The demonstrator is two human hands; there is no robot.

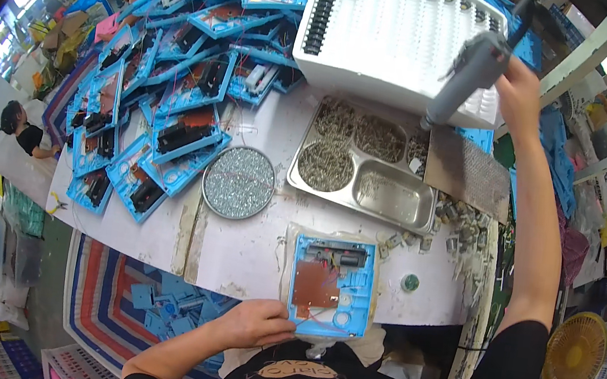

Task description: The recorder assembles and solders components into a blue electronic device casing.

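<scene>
In my raised right hand (520, 96) is a grey electric screwdriver (468, 75), my fingers wrapped round its upper body. Its tip points down over the right end of a steel compartment tray (394, 194) that holds small metal screws. Close to my body, a blue plastic casing (362, 283) lies open side up at the table's front edge. Inside it are a brown circuit board (316, 284), thin red wires and a black part along the top. My left hand (259, 324), fingers curled, grips the casing's lower left corner.
Many similar blue casings (172, 132) are piled at the left. Beside them stands a round dish of small silvery pieces (238, 183). A white foam tray (366, 74) with black parts sits at the back. Small metal pieces (460, 235) lie scattered at right, near a little green-topped container (410, 283).
</scene>
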